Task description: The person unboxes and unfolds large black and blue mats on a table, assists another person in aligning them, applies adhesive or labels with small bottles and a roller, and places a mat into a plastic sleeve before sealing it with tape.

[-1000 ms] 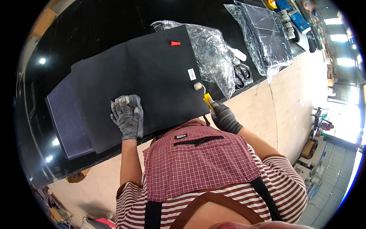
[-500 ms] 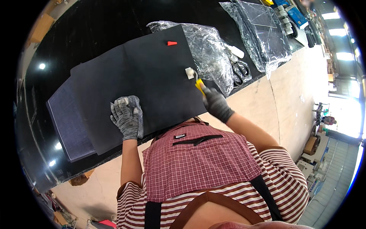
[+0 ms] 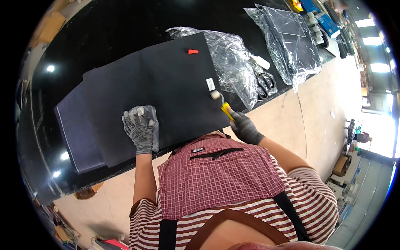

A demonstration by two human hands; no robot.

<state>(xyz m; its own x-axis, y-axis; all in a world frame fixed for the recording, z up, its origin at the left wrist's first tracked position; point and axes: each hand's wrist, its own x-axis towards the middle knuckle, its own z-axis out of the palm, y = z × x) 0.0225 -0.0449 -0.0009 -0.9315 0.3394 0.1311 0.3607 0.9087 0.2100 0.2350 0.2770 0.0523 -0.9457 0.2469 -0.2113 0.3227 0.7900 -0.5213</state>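
Observation:
My left hand (image 3: 139, 130), in a grey knit glove, rests on a large dark sheet (image 3: 175, 79). Under and beside its fingers is a crumpled greyish cloth or plastic piece (image 3: 155, 133), partly hidden by the hand. My right hand (image 3: 246, 128), in a dark grey glove, is closed round the yellow handle of a small roller (image 3: 225, 107). Its pale roller head is over the sheet's right edge area, just below a white label (image 3: 210, 84). A small red wedge-shaped piece (image 3: 193, 51) lies on the sheet near its far right corner.
Another bluish-dark sheet (image 3: 81, 133) shows at the left. Crumpled clear plastic (image 3: 228, 54), black-handled scissors (image 3: 266, 83) and a white bottle (image 3: 261, 62) lie right of the sheet. Plastic-wrapped dark panels (image 3: 287, 33) are farther right on the black table (image 3: 121, 29).
My right hand has drawn the roller toward me, off the white label, which now shows fully. The left hand stays in place on the sheet; the view has shifted slightly.

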